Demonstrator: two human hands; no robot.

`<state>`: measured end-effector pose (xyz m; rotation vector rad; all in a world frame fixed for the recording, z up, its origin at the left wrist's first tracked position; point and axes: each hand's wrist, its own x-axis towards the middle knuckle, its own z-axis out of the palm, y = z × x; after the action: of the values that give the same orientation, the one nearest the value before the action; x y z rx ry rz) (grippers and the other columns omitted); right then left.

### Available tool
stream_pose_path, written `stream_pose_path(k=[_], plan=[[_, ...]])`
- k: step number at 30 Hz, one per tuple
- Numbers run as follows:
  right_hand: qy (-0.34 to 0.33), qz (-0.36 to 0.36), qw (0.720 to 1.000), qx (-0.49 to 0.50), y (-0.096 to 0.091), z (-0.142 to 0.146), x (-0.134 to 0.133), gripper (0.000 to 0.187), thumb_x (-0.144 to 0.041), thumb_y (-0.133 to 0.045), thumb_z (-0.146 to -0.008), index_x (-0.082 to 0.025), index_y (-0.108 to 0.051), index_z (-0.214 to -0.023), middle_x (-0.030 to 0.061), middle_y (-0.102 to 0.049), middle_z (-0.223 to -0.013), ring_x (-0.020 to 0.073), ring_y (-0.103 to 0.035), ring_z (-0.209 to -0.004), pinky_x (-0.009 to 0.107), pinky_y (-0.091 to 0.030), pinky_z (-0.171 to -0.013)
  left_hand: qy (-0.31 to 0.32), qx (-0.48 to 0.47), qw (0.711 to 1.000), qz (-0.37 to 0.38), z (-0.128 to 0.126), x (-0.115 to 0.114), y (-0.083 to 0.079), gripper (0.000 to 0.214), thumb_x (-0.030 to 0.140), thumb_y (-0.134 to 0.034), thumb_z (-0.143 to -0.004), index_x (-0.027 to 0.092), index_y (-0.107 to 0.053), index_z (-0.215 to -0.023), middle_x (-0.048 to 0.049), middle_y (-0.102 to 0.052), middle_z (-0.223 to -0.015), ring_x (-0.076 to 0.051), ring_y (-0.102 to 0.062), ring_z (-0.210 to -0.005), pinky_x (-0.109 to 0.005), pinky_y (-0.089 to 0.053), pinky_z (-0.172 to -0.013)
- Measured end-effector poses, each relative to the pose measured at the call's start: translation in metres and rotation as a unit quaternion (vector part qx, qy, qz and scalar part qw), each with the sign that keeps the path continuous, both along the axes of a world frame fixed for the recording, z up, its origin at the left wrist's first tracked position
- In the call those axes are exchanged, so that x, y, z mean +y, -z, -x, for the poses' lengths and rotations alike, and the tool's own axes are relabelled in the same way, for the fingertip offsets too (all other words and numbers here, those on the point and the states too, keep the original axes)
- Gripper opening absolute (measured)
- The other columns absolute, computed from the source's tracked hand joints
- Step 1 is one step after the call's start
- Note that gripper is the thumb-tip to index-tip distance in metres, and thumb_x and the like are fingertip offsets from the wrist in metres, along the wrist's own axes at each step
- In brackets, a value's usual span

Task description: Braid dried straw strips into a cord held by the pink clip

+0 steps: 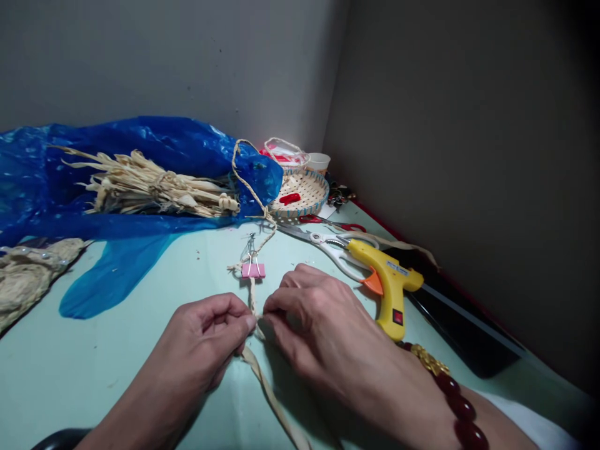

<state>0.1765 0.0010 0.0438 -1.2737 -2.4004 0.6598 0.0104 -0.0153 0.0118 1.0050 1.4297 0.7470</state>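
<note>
Head view. Two bare hands at work above one pale green counter point(140, 381). One braided strand point(253, 295) runs down from one pink binder clip point(254, 270) to the hands, its lower part between them.

Left hand point(206, 337): fingers narrow, thumb and index pinched on the strand below the clip. Right hand point(323, 334): fingers narrow, thumb and index tips just beside the strand; cannot tell whether they grip a fine end. One loose flat strip point(272, 394) trails below the left hand toward the near edge. One bracelet point(462, 407) of dark red beads with a gold piece on the right wrist.

Beyond the clip: one plaited cord point(247, 182), looped, knotted at its lower part. Behind left: one blue plastic bag point(154, 131), one tied bundle of dried fibres point(159, 187) lying on it. Far left: one woven piece point(32, 278), partly out of frame.

Behind, right of centre: one round woven tray point(313, 192) bearing one small red item point(289, 199); one pale cup point(319, 163) near its back.

Right: two pairs of scissors, one white-handled point(334, 253), one red-handled point(354, 226). One yellow glue gun point(392, 294) beside the right hand, one pale stick point(469, 317) extending from its rear, over one flat black object point(469, 350).
</note>
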Motion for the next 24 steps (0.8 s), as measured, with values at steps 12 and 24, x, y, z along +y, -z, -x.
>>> stream_pose_path(k=[12, 24], plan=[[-0.013, -0.053, 0.998, 0.044, 0.015, 0.007, -0.012, 0.019, -0.019, -0.05, -0.088, -0.018, -0.046, -0.07, 0.003, -0.053, -0.073, 0.015, -0.045, -0.071, 0.028, -0.034, -0.061, -0.022, -0.068, 0.996, 0.045, 0.001, -0.002, 0.005, 0.027, 0.034, -0.075, -0.061, 0.018, -0.054, -0.063, 0.0069, -0.045, -0.051, -0.005, -0.032, -0.042, -0.017, -0.02, -0.04], [0.023, -0.108, 0.993, -0.035, 0.003, -0.007, 0.002, 0.014, -0.02, -0.049, -0.085, -0.017, -0.055, -0.072, 0.0018, -0.059, -0.074, 0.0125, -0.05, -0.065, 0.024, -0.036, -0.061, -0.09, -0.131, 0.987, 0.014, 0.002, 0.0, 0.025, 0.026, 0.025, -0.084, -0.053, 0.018, -0.062, -0.064, 0.0035, -0.055, -0.057, -0.007, -0.047, -0.046, -0.014, -0.036, -0.041]])
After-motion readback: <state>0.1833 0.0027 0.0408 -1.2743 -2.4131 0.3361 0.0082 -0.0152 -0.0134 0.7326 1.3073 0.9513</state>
